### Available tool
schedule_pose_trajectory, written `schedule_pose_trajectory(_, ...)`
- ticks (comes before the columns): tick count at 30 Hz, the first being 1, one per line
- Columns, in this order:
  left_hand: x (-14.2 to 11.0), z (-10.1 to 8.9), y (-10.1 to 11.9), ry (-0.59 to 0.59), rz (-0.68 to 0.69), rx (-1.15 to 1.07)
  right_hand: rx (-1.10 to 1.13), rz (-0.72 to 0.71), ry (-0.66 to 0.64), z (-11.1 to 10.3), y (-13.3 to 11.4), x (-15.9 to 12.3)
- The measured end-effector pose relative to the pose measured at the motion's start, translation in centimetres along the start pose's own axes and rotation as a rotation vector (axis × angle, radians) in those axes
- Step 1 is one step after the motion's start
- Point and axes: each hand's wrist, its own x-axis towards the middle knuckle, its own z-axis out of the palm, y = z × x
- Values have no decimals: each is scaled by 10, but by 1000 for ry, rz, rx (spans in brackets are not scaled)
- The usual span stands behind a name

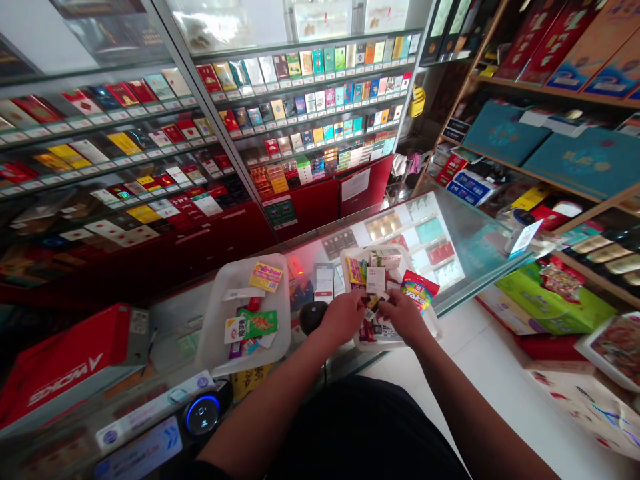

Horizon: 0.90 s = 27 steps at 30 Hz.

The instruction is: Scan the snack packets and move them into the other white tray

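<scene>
Both hands meet over a white tray [350, 257] full of small snack packets on a glass counter [465, 267]. My left hand [345, 317] is closed, pinching a small white packet [375, 280] that stands up between the hands. My right hand [403, 315] is closed too, its fingers on small packets at the tray's middle; what it grips is too small to name. A colourful red packet [419, 288] lies just right of the right hand. A second white tray [227, 287] with a green packet [257, 323] and a yellow one [265, 276] sits to the left.
A black round scanner [313, 317] stands between the trays. A red box [65, 363] and a blue-lit device [203, 413] sit at the near left. Shelves of cigarette packs [310, 100] fill the wall behind. Wooden shelves of gift boxes [550, 140] line the right.
</scene>
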Motion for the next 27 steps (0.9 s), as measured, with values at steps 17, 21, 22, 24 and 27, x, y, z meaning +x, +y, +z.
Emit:
schedule_pose_trajectory(17,10,-7,-23,203,-187,-672,386,13,114,0,-12,3)
schedule_pose_trajectory(21,10,-17,-28,190,-156,-691,440,-29,113,2,-13,8)
schedule_pose_trajectory(22,11,-19,-29,186,-155,-703,452,-46,111,3,-15,10)
schedule_pose_trajectory(24,11,-23,-31,175,-158,-723,460,-68,104,5,-18,12)
schedule_pose_trajectory(27,10,-28,-37,166,-152,-703,439,-73,67,7,-24,14)
